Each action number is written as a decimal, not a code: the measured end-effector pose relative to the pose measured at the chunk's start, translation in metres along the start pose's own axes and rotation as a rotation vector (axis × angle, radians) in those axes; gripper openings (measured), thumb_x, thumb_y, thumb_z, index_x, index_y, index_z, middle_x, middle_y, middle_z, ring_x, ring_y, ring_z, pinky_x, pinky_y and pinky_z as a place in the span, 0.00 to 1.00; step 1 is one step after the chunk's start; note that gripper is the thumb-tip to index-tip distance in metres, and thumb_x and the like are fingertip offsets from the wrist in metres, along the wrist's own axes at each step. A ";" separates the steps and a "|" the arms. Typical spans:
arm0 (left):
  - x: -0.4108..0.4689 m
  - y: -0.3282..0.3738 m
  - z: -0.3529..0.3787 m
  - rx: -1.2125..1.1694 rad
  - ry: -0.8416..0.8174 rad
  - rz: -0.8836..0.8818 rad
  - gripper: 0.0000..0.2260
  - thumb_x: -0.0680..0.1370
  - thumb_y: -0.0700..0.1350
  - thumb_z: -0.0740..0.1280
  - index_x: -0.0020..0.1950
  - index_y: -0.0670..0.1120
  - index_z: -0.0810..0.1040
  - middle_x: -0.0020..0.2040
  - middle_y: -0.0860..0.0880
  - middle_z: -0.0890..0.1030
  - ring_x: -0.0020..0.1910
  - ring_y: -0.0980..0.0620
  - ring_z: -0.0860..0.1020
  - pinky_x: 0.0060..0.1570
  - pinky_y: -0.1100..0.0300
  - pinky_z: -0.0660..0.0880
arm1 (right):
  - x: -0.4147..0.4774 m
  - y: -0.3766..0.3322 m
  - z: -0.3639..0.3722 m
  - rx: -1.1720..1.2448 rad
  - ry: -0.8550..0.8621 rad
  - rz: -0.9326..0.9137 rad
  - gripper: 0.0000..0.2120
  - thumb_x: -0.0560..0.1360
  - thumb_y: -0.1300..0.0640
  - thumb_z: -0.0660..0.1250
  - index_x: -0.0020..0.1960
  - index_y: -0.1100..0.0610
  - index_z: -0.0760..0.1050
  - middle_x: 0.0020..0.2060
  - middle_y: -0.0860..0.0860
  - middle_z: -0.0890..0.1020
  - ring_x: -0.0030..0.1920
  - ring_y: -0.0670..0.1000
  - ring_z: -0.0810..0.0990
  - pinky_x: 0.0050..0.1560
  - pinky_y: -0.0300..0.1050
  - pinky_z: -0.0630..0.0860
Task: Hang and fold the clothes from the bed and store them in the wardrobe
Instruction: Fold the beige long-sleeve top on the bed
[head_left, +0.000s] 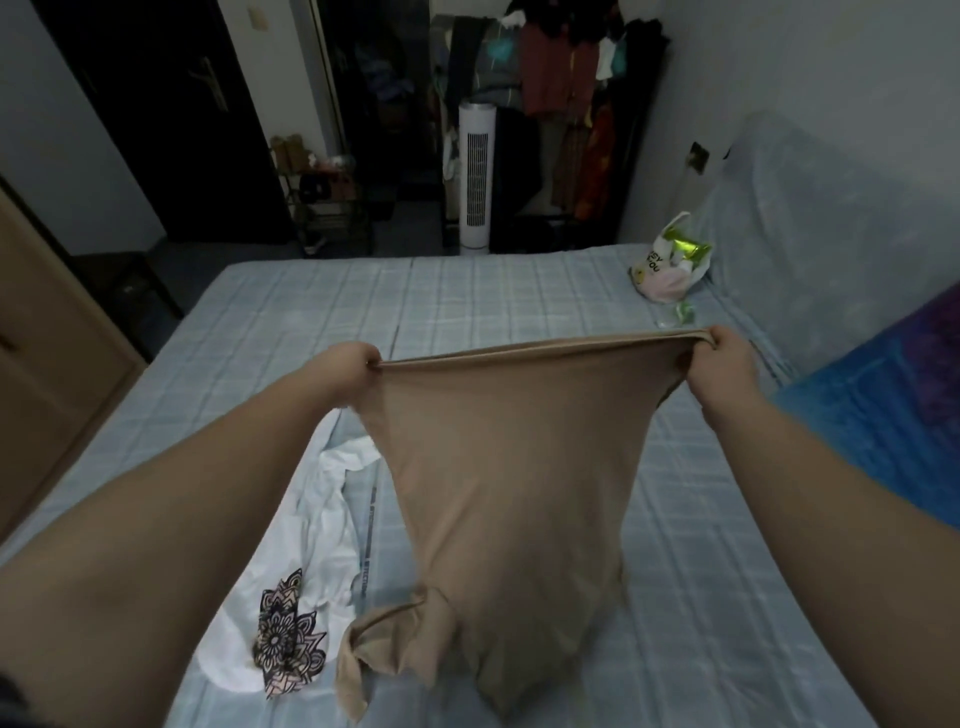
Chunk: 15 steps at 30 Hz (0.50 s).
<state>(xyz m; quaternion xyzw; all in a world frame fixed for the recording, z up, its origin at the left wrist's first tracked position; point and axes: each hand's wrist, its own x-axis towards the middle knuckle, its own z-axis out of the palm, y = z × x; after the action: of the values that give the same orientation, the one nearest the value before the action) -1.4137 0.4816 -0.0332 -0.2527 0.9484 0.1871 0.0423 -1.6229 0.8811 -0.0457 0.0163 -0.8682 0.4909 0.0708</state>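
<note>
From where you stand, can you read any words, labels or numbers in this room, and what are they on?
"EY" over "OU" on the plastic bag at the far side of the bed; its first letters are hidden by a crease.
Repeated dark print on the strip beside the white shirt: too small and blurred to read.
The white shirt's dark print is a flower pattern, not words.

The room in front of me is dim, with pale walls (810, 78). A dark door (171, 119) stands at the far left, a low shoe rack (322, 197) beside it, and a white tower fan (475, 176) on the dark floor (410, 228).
</note>
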 end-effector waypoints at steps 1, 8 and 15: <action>0.014 0.005 -0.005 -0.059 0.070 -0.027 0.13 0.72 0.35 0.63 0.51 0.45 0.82 0.36 0.49 0.78 0.36 0.45 0.79 0.29 0.60 0.75 | 0.012 -0.003 0.007 0.003 -0.013 0.001 0.10 0.77 0.60 0.55 0.43 0.58 0.73 0.37 0.58 0.76 0.37 0.55 0.71 0.36 0.46 0.65; 0.099 0.029 -0.040 -0.634 0.401 -0.192 0.08 0.75 0.37 0.64 0.44 0.45 0.83 0.44 0.38 0.84 0.44 0.39 0.84 0.49 0.44 0.82 | 0.093 -0.044 0.053 0.046 -0.088 -0.055 0.15 0.79 0.59 0.56 0.61 0.57 0.77 0.56 0.61 0.80 0.54 0.60 0.77 0.54 0.52 0.74; 0.125 0.059 -0.103 -0.505 0.607 -0.070 0.09 0.79 0.42 0.64 0.46 0.54 0.82 0.41 0.53 0.82 0.43 0.51 0.81 0.42 0.57 0.78 | 0.140 -0.092 0.065 0.146 0.014 -0.142 0.11 0.79 0.60 0.55 0.52 0.52 0.75 0.49 0.58 0.79 0.50 0.57 0.76 0.49 0.47 0.72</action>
<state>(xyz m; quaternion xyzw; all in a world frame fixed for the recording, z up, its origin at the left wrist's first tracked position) -1.5502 0.4320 0.0598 -0.3309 0.8327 0.3299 -0.2970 -1.7590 0.7839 0.0195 0.0794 -0.8262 0.5467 0.1103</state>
